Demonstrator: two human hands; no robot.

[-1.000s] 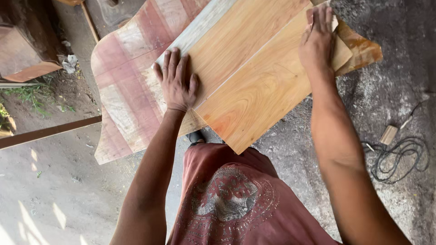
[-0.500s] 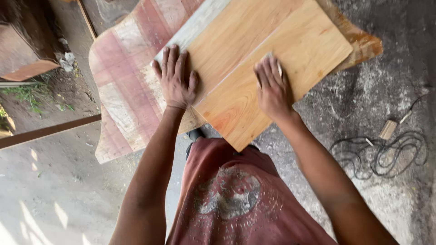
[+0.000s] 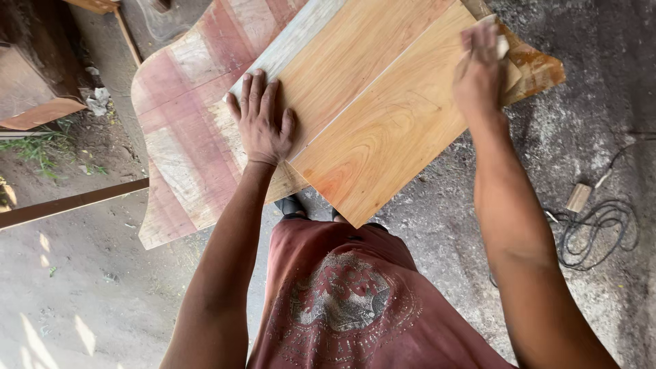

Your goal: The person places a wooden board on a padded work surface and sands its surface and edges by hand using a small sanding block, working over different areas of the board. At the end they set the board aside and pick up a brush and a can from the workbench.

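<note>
My left hand (image 3: 262, 119) lay flat, fingers spread, on the sanded wooden panel (image 3: 372, 113) — likely pinning it so it wouldn't slide. My right hand (image 3: 480, 72) gripped a small pale sanding pad (image 3: 502, 46) at the panel's far right edge, blurred. The panel rested on a reddish curved board (image 3: 184, 137), long axis diagonal — near corner toward me, far end up-right.
</note>
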